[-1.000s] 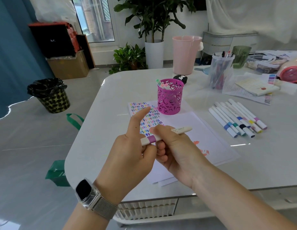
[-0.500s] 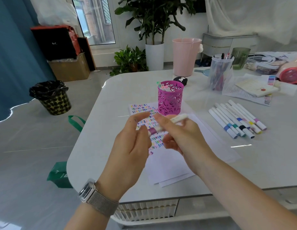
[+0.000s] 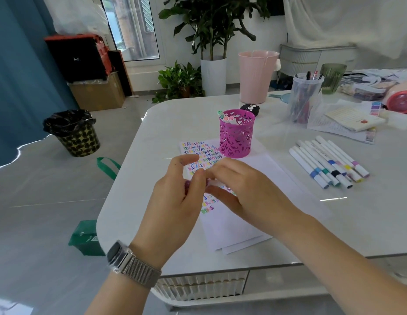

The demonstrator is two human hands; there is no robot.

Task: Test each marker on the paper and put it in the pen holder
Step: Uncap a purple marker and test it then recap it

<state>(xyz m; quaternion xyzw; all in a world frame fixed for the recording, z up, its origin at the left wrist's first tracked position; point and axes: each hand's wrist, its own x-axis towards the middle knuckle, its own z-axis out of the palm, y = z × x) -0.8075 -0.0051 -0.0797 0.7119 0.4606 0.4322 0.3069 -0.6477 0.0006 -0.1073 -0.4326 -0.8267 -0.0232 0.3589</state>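
My left hand (image 3: 175, 201) and my right hand (image 3: 248, 192) meet low over the paper (image 3: 261, 169), both gripping one white marker (image 3: 215, 183) with a purple end. The left thumb and fingers pinch the purple end, and the left index finger is raised. The right hand wraps the white barrel and hides most of it. Behind them the magenta pen holder (image 3: 236, 137) stands upright with a few markers inside. The sheet under it is covered with coloured scribbles (image 3: 198, 150). Several capped markers (image 3: 329, 165) lie in a row to the right.
A clear cup of pens (image 3: 304, 98), a green glass (image 3: 333, 79), a notebook (image 3: 354, 117) and loose papers crowd the table's far right. A small black object (image 3: 250, 108) sits behind the holder. A pink bin (image 3: 257, 76) and a black-lined bin (image 3: 73, 133) stand on the floor.
Both hands have moved down and forward with the marker, closer to the paper. The right hand now covers the barrel that stuck out before.
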